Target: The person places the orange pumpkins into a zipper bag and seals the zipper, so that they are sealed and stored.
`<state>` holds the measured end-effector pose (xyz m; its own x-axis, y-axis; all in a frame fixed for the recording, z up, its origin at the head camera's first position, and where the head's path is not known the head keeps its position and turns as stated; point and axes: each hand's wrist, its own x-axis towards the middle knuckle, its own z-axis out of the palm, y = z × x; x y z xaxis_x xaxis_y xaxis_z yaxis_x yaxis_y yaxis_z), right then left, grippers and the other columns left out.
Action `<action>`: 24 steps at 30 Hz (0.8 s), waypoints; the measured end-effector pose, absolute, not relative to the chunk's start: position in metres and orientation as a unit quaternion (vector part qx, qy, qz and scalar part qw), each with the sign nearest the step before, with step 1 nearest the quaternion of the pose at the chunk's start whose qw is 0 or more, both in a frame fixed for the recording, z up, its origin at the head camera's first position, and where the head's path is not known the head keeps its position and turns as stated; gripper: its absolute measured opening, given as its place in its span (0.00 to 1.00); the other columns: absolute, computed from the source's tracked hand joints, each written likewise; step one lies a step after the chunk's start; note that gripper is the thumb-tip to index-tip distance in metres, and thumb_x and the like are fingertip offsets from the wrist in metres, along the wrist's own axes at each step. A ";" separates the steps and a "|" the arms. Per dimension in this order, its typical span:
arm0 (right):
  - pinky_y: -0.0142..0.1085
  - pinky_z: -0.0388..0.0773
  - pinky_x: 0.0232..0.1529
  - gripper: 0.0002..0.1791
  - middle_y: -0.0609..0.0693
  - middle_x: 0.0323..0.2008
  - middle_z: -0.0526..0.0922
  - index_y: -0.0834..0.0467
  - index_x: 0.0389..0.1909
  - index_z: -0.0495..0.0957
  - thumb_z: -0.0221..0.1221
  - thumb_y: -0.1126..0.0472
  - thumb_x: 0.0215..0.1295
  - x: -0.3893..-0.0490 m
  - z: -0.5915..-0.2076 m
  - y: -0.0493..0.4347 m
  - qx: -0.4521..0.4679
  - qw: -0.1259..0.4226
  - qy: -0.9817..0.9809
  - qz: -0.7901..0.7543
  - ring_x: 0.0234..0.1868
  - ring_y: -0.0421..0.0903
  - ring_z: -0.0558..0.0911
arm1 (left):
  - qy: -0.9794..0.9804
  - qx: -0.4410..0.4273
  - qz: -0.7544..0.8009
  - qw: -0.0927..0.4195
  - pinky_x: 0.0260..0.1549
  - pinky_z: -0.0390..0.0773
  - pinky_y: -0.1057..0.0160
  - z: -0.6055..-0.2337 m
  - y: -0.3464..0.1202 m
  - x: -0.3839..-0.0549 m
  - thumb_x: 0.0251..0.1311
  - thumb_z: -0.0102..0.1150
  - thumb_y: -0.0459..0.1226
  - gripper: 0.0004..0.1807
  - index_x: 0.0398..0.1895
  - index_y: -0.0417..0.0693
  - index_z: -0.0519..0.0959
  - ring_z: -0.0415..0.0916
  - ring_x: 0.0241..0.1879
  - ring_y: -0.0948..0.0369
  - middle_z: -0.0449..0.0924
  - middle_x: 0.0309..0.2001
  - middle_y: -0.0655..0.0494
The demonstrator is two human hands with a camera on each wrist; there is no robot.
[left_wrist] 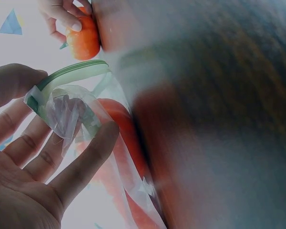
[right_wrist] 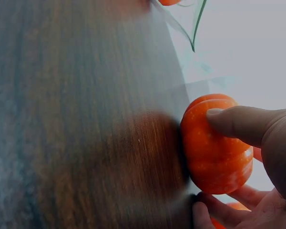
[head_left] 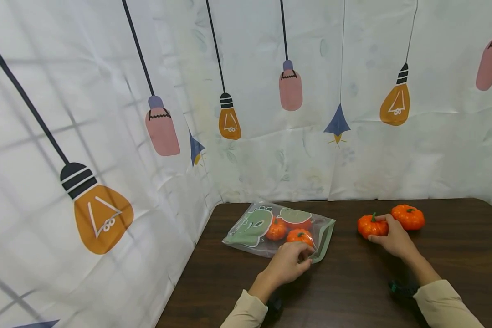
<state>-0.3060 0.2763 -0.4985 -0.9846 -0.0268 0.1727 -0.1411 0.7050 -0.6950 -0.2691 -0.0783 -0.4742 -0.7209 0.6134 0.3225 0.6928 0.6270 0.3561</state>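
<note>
A clear zip bag (head_left: 246,230) with a green cartoon print lies on the table, with small orange pumpkins (head_left: 276,229) inside. My left hand (head_left: 286,265) holds the bag at its green zip edge (left_wrist: 78,71). In the left wrist view the thumb is at the zip corner and the fingers spread along the plastic. To the right, my right hand (head_left: 397,241) grips a small orange pumpkin (right_wrist: 214,148) with a green stem. Its thumb presses one side and its fingers reach round the other; the pumpkin sits right at the tabletop.
Another orange pumpkin (head_left: 409,217) stands just behind the right hand. The dark wooden table (head_left: 344,291) meets white curtains (head_left: 266,159) printed with hanging lamps at its back and left. Dark bands (head_left: 402,289) are by both wrists, below pale sleeves.
</note>
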 end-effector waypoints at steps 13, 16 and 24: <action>0.71 0.65 0.58 0.40 0.81 0.63 0.63 0.71 0.65 0.62 0.70 0.54 0.62 -0.298 -0.500 0.278 0.062 0.070 -0.921 0.378 0.62 0.78 0.66 | -0.893 -0.366 -0.249 0.078 0.38 0.74 0.79 -0.473 -0.078 -0.268 0.61 0.65 0.36 0.11 0.47 0.50 0.85 0.78 0.34 0.74 0.87 0.38 0.62; 0.70 0.66 0.57 0.40 0.81 0.63 0.63 0.70 0.65 0.62 0.70 0.53 0.62 -0.296 -0.502 0.279 0.065 0.070 -0.922 0.376 0.61 0.77 0.67 | -0.892 -0.368 -0.250 0.080 0.38 0.74 0.80 -0.473 -0.078 -0.268 0.61 0.65 0.35 0.12 0.47 0.50 0.85 0.79 0.35 0.75 0.87 0.39 0.62; 0.69 0.68 0.56 0.39 0.80 0.63 0.64 0.69 0.64 0.63 0.70 0.53 0.62 -0.293 -0.504 0.280 0.071 0.075 -0.921 0.376 0.60 0.76 0.69 | -0.893 -0.367 -0.247 0.081 0.38 0.74 0.79 -0.474 -0.077 -0.268 0.62 0.65 0.36 0.12 0.48 0.51 0.85 0.79 0.35 0.75 0.87 0.39 0.63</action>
